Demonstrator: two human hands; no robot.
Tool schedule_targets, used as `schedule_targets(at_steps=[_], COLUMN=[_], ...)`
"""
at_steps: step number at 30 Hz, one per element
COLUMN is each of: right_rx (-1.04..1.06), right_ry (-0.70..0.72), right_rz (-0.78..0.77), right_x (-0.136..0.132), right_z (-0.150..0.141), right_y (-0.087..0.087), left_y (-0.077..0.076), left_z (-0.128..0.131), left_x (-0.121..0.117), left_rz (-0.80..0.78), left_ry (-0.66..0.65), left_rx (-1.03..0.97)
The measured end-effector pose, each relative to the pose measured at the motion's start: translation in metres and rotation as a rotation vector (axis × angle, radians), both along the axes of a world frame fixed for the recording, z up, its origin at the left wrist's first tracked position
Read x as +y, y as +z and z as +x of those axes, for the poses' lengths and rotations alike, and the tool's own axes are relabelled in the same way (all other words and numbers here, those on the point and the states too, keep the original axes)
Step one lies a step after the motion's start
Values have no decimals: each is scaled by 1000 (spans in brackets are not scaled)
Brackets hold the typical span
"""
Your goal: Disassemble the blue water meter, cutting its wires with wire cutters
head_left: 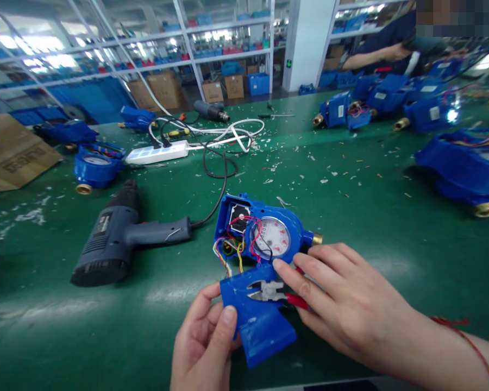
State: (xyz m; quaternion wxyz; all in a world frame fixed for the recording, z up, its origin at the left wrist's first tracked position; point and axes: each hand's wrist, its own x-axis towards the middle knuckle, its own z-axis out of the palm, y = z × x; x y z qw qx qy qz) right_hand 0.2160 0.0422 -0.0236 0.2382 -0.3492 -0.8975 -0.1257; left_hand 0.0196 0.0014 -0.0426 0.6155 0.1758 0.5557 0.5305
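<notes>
My left hand [209,336] pinches the left edge of a blue plastic cover [261,326] between thumb and fingers. Over that cover lie the open jaws of a pair of diagonal cutters [267,290], whose red handles run under my right hand [346,298]. The right fingers are curled around those handles, and the index fingertip reaches the near side of a blue water meter [295,222]. The meter has a round dial [271,237], an open box with red, yellow and white wires, and a brass fitting [317,239]. Its wires run down toward the cover.
A grey heat gun [122,239] lies at left, its black cord trailing back toward a white power strip [158,153]. Other blue meters [95,165] stand left and right. A cardboard box [16,152] sits far left. Across the green table [309,179], scraps lie scattered; a person works behind.
</notes>
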Motion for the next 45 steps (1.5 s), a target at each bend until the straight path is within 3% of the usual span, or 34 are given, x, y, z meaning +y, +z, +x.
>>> schedule_targets(at_steps=[5, 14, 22, 32, 38, 45], right_rx=[-34, -26, 112, -25, -19, -11], right_ry=[34, 112, 20, 72, 43, 10], right_rz=[-14, -57, -70, -211, -141, -73], right_x=[4, 12, 10, 0, -2, -3], right_z=[3, 7, 12, 2, -5, -13], right_y=[-2, -6, 4, 5, 9, 1], left_y=[-4, 1, 4, 5, 2, -14], left_z=[-4, 5, 8, 10, 11, 5], left_x=[1, 0, -1, -2, -4, -9], left_rz=[18, 69, 14, 35, 40, 130], left_ry=[-13, 85, 81, 80, 115, 75], left_rx=[43, 54, 12, -30, -15, -6])
